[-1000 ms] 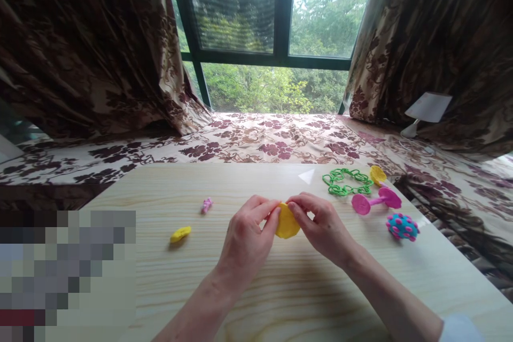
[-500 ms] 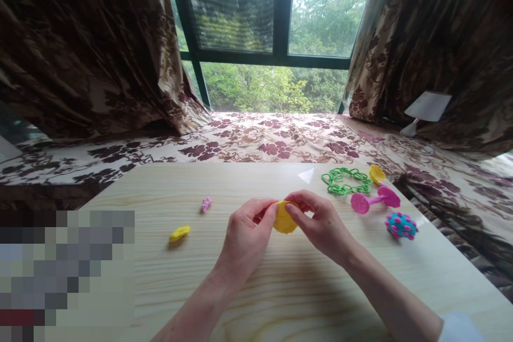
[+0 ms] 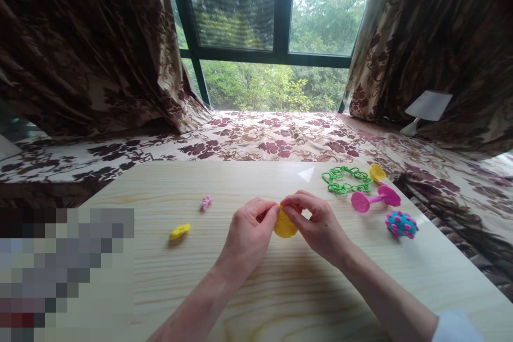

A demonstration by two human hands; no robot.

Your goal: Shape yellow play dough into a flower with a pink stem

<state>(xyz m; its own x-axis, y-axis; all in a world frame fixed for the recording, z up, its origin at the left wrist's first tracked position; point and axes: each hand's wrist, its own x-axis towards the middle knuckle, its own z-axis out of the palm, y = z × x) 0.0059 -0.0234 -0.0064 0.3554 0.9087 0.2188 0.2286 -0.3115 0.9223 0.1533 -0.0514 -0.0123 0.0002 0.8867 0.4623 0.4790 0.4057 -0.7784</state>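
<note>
A flat, round disc of yellow modelling clay (image 3: 285,227) is held up over the table between both hands. On its left edge, my left hand (image 3: 249,230) is closed in a pinch of thumb and fingers. My right hand (image 3: 320,224) pinches the upper right edge, its thumb across the face of the disc. The two hands' fingertips nearly meet at the top. Left of my hands lie a small yellow clay lump (image 3: 179,232) and a little knobbly pink clay piece (image 3: 206,203).
On the right of the wooden table (image 3: 192,288) are a green clay chain ring (image 3: 329,187), a pink dumbbell shape (image 3: 360,202), a blue ball with pink knobs (image 3: 402,225) and a yellow-topped piece (image 3: 377,173). A white lamp (image 3: 428,106) stands beyond.
My right fingers have shifted slightly left along the disc's top edge, closer to the left fingertips. The disc has dropped a little. The other clay pieces stay put.
</note>
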